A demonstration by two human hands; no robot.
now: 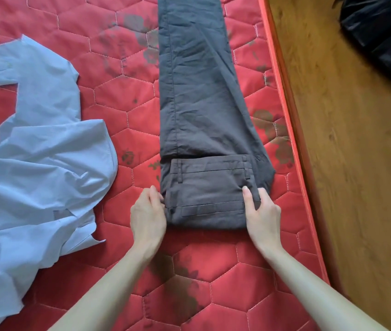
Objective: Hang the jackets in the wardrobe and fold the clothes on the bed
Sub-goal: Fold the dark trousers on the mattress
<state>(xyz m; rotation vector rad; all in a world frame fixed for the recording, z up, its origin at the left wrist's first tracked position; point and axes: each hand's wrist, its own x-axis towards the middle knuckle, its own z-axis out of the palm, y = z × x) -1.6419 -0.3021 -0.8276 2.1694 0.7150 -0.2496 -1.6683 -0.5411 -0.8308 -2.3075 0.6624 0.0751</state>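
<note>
Your two bare forearms reach in from the near edge over the red quilted mattress [189, 295]. Your left hand [147, 217] grips the left edge of the folded waistband end of the dark brown trousers [196, 103], fingers curled into the fold. Your right hand [262, 212] pinches the right edge, thumb on top. The trouser legs run away to the far side. A light blue shirt [34, 163] lies crumpled at left; a black bag [381, 32] sits on the wooden floor [357, 187] far right.

Dark trousers [196, 96] on red quilted mattress [122, 96], waist end folded over; left hand [147, 217] and right hand [262, 212] gripping fold's sides; blue shirt [39, 163] beside; black item [381, 32], possibly a bag, on floor [357, 163].
</note>
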